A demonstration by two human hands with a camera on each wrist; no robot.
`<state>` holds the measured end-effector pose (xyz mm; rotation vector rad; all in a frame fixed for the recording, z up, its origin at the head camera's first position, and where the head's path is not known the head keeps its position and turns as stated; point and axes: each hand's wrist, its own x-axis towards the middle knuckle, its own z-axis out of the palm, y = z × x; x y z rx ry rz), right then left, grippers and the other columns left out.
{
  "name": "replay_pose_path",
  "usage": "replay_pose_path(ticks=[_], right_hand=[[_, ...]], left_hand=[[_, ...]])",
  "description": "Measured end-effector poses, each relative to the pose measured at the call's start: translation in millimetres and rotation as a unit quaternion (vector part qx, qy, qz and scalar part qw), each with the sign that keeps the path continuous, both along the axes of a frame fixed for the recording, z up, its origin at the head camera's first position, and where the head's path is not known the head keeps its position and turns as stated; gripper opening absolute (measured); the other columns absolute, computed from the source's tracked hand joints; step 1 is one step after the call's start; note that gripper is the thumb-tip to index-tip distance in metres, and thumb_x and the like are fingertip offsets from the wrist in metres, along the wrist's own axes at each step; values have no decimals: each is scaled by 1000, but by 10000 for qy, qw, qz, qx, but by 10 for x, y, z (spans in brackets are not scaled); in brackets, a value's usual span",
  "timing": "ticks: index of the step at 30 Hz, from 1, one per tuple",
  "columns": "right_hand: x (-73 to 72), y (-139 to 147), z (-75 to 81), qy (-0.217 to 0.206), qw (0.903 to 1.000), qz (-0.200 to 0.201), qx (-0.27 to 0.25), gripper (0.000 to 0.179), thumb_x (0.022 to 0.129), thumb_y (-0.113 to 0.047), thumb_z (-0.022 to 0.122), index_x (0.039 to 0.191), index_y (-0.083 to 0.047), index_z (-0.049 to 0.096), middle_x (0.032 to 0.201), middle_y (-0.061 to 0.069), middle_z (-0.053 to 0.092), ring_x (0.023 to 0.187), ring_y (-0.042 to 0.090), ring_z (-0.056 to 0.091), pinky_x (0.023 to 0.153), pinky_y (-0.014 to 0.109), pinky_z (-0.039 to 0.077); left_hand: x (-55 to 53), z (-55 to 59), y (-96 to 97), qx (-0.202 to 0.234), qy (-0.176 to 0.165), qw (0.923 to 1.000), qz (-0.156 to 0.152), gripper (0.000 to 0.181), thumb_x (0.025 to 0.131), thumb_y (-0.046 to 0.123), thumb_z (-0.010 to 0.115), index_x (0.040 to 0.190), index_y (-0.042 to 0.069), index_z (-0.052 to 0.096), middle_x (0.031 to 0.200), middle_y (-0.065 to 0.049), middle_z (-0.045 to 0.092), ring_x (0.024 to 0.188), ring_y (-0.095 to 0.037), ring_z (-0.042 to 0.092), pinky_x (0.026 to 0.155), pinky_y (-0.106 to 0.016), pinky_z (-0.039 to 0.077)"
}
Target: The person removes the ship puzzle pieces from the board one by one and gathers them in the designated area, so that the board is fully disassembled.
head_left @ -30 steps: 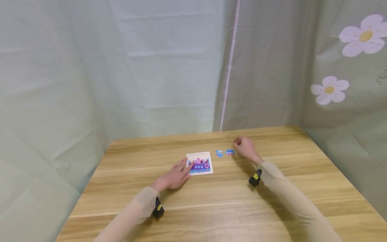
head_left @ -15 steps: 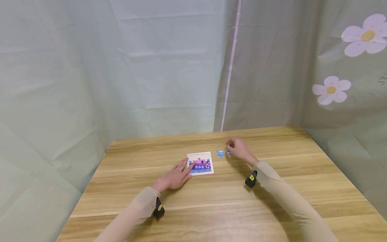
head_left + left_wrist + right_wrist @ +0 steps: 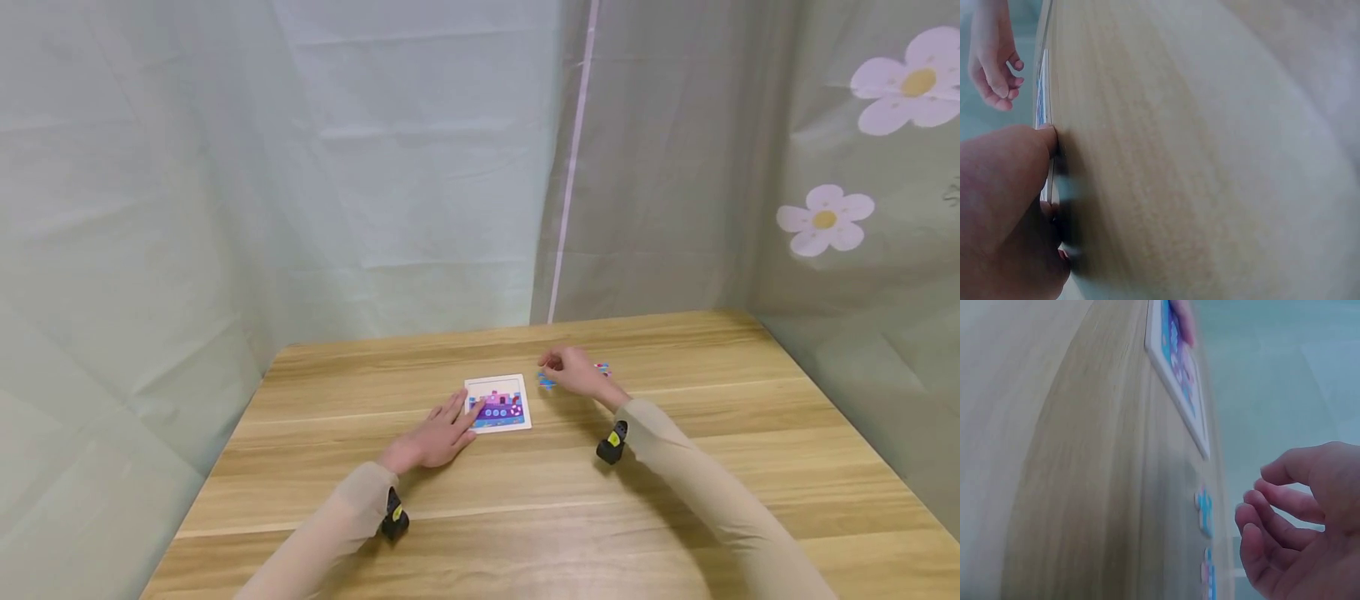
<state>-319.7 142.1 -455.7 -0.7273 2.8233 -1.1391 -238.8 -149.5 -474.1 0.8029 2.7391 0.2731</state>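
Note:
A small jigsaw board (image 3: pixel 491 386) with a white rim lies flat on the wooden table, its lower part filled with a purple and pink ship picture and its upper part pale. My left hand (image 3: pixel 433 435) rests on the board's left side, fingers stretched out. Just right of the board, my right hand (image 3: pixel 573 372) hovers over loose puzzle pieces with nothing in its fingers. In the right wrist view its thumb stays apart from the loosely bent fingers (image 3: pixel 1266 519). One blue piece (image 3: pixel 1204 509) lies below them, another piece (image 3: pixel 1209 575) beside it.
More colourful puzzle piece (image 3: pixel 602 367) shows past the right hand, partly hidden by it. Pale curtains (image 3: pixel 405 167) stand behind the table (image 3: pixel 510 517). Each wrist carries a black camera (image 3: pixel 611 448).
My right hand has moved left from beyond the loose pieces to over the piece nearest the board, uncovering pieces on its right. The left hand has stayed on the board.

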Motion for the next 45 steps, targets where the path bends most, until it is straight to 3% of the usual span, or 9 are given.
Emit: replay_pose_path(ticks=[13,23,32,38,45], right_hand=[[16,-206,42,-497,9975,489,142,20,87,-7,68,105,0,66,93,9,69,85,17,64,76,28,55],[66,-338,40,-469,9946,879,304,19,83,-10,74,99,-2,67,91,8,70,83,15,64,78,27,55],[91,-468,13,-721,9926,515,825,24,76,-14,81,95,-5,68,87,4,67,81,14,59,76,27,52],[115,-501,-6,-859,9920,281,882,20,76,-13,81,89,-6,67,83,4,65,75,13,56,69,24,50],[131,-519,24,-875,9913,378,905,16,77,-11,80,85,-7,66,81,4,65,75,15,58,70,25,51]], left_hand=[[-29,-16,6,-117,26,9999,4,56,106,41,27,157,24,12,162,-20,1,151,-34,4,121,-52,16],[-27,14,13,-4,29,10000,-51,57,106,38,31,157,20,14,162,-23,2,150,-37,7,119,-56,17],[-4,40,29,-14,-20,10000,-30,56,106,38,31,157,21,14,162,-22,2,150,-36,6,120,-55,17],[5,43,38,8,-4,10000,54,56,106,38,31,156,21,15,162,-23,4,150,-36,7,120,-54,18],[13,64,46,71,-67,9999,136,56,105,36,34,156,19,17,161,-24,4,150,-36,8,119,-54,19]])
